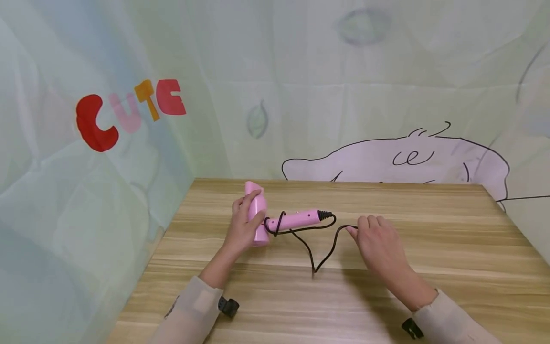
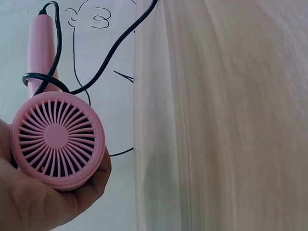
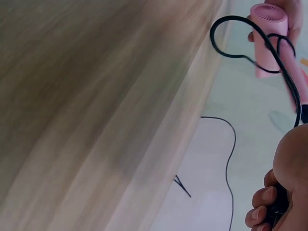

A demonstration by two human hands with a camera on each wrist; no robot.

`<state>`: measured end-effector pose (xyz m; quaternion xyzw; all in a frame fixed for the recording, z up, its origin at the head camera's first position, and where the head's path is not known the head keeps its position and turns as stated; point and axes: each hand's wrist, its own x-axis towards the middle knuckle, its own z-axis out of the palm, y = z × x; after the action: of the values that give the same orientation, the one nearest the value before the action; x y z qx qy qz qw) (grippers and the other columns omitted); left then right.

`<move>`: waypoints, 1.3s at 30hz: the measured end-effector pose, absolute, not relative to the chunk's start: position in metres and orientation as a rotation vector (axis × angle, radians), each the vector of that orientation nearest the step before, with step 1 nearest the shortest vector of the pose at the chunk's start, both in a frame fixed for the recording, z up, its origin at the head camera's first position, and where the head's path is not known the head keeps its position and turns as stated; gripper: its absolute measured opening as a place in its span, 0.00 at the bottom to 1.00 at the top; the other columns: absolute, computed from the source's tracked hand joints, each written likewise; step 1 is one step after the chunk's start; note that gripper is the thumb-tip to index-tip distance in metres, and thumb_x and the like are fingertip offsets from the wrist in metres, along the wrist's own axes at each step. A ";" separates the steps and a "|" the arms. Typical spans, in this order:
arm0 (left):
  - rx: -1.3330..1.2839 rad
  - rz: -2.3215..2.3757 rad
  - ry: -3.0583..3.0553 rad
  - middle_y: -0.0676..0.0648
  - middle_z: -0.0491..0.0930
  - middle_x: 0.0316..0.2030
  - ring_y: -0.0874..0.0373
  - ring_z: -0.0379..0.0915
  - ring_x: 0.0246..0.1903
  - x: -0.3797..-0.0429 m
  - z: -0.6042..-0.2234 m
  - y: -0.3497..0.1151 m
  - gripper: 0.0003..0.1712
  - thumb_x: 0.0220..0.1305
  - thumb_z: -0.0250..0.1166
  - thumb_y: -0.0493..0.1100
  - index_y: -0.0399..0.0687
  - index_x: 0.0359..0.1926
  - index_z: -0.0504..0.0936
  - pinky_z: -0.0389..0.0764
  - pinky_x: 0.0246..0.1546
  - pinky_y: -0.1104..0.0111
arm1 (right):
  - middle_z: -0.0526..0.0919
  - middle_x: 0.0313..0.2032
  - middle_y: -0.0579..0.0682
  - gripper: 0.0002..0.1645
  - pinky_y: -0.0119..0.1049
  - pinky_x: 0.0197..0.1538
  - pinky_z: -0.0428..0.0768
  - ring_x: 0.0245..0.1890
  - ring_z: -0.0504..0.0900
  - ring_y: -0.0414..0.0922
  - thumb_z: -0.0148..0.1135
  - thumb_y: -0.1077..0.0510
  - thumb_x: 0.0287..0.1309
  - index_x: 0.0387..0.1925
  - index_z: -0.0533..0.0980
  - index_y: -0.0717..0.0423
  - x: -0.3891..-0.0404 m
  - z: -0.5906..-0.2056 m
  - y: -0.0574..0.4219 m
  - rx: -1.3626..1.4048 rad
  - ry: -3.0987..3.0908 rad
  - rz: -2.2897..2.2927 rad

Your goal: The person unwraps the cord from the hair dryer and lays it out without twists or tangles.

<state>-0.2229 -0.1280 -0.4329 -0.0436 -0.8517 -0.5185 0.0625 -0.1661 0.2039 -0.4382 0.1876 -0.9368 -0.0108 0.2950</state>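
A pink hair dryer [image 1: 259, 205] is gripped round its barrel by my left hand [image 1: 246, 223], its handle [image 1: 298, 220] pointing right. The round slotted end [image 2: 57, 137] of the dryer faces the left wrist camera. Its black cord [image 1: 310, 248] leaves the handle's end, loops round the handle near the barrel, dips in a V, then runs up to my right hand [image 1: 380, 243]. That hand holds the cord in curled fingers; in the right wrist view, a black part [image 3: 278, 207] shows between the fingers and palm, mostly hidden.
Below lies a wood-grain table [image 1: 275, 306], its far edge against a pale printed cloth backdrop [image 1: 258, 71]. Colourful letters mark the left side. Each sleeve has a black wrist device, one at the left cuff [image 1: 229, 306] and one at the right cuff [image 1: 412, 328].
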 end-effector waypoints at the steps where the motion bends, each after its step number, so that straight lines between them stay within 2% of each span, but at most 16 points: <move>1: -0.141 -1.576 -2.570 0.37 0.55 0.69 0.34 0.72 0.53 -0.222 -0.432 -0.129 0.32 0.70 0.60 0.46 0.69 0.73 0.66 0.84 0.40 0.52 | 0.55 0.17 0.48 0.31 0.35 0.25 0.56 0.18 0.54 0.46 0.42 0.41 0.77 0.21 0.57 0.57 -0.167 -0.439 0.205 0.497 -2.494 -0.038; 2: -0.149 -1.590 -2.564 0.37 0.55 0.70 0.34 0.72 0.53 -0.222 -0.431 -0.130 0.32 0.70 0.60 0.46 0.69 0.73 0.66 0.85 0.38 0.53 | 0.55 0.17 0.48 0.30 0.35 0.25 0.56 0.18 0.54 0.46 0.47 0.43 0.75 0.21 0.57 0.57 -0.168 -0.440 0.206 0.497 -2.494 -0.041; 6: -0.185 -1.635 -2.550 0.37 0.55 0.70 0.34 0.72 0.51 -0.222 -0.431 -0.135 0.33 0.70 0.60 0.45 0.69 0.73 0.65 0.85 0.34 0.58 | 0.55 0.16 0.48 0.31 0.36 0.25 0.56 0.18 0.54 0.46 0.42 0.42 0.78 0.20 0.57 0.57 -0.170 -0.442 0.209 0.483 -2.504 -0.053; 8: -0.210 -1.659 -2.541 0.37 0.55 0.69 0.34 0.72 0.51 -0.221 -0.432 -0.137 0.33 0.70 0.60 0.44 0.69 0.73 0.66 0.85 0.33 0.58 | 0.55 0.16 0.48 0.30 0.35 0.25 0.56 0.18 0.54 0.46 0.52 0.46 0.74 0.20 0.57 0.57 -0.171 -0.442 0.210 0.470 -2.524 -0.052; 11: -0.269 -1.684 -2.536 0.37 0.56 0.69 0.34 0.71 0.51 -0.221 -0.433 -0.139 0.33 0.70 0.61 0.42 0.69 0.73 0.66 0.85 0.35 0.58 | 0.55 0.16 0.48 0.29 0.36 0.25 0.56 0.17 0.54 0.46 0.58 0.48 0.70 0.20 0.57 0.57 -0.172 -0.443 0.210 0.446 -2.549 -0.055; 14: -0.339 -1.701 -2.537 0.37 0.56 0.69 0.34 0.70 0.53 -0.221 -0.434 -0.141 0.33 0.70 0.61 0.41 0.67 0.73 0.66 0.84 0.38 0.56 | 0.56 0.15 0.48 0.30 0.36 0.25 0.56 0.17 0.55 0.46 0.60 0.48 0.69 0.19 0.57 0.57 -0.173 -0.443 0.210 0.430 -2.558 -0.062; 24: -0.537 -1.694 -2.592 0.38 0.56 0.70 0.36 0.68 0.55 -0.220 -0.435 -0.146 0.32 0.72 0.60 0.41 0.61 0.74 0.66 0.81 0.43 0.55 | 0.60 0.15 0.49 0.30 0.38 0.20 0.61 0.16 0.60 0.48 0.53 0.47 0.75 0.19 0.59 0.58 -0.174 -0.436 0.204 0.327 -2.620 -0.039; 32: -0.662 -1.652 -2.710 0.40 0.56 0.70 0.37 0.68 0.56 -0.218 -0.434 -0.150 0.31 0.72 0.61 0.44 0.65 0.74 0.67 0.80 0.45 0.53 | 0.57 0.14 0.48 0.30 0.37 0.19 0.59 0.15 0.58 0.47 0.58 0.49 0.71 0.18 0.58 0.57 -0.177 -0.434 0.200 0.327 -2.560 -0.054; 39: -0.707 -1.525 -2.790 0.40 0.56 0.70 0.39 0.71 0.53 -0.218 -0.436 -0.151 0.31 0.73 0.61 0.45 0.68 0.73 0.67 0.80 0.43 0.55 | 0.56 0.14 0.48 0.29 0.36 0.21 0.57 0.15 0.57 0.46 0.56 0.51 0.73 0.18 0.58 0.58 -0.177 -0.433 0.198 0.324 -2.543 -0.033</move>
<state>-0.2177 -0.1509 -0.4358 -0.2168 -0.8551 -0.4673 -0.0577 -0.1774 0.1977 -0.4327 0.1210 -0.9508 -0.0124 0.2848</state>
